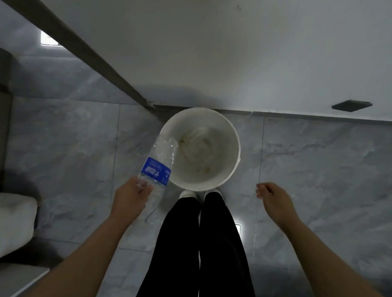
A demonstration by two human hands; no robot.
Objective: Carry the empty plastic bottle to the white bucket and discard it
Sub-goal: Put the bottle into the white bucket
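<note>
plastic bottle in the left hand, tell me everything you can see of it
The plastic bottle is clear, crinkled and looks empty, with a blue label bearing white print around its middle. The left hand grips its lower end with the fingers, tilting it up and to the right, so its far end overlaps the rim of the white bucket in this view. Whether it touches the rim cannot be told. No cap is visible.

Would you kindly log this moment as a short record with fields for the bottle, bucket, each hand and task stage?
bottle: clear plastic, blue label, tilted, its far end over the bucket's near-left rim
bucket: white, on the tiled floor by the wall, just ahead of the feet
left hand: holds the bottle's lower end
right hand: empty, loosely curled, right of the bucket
stage: bottle at the bucket, not yet dropped
</note>
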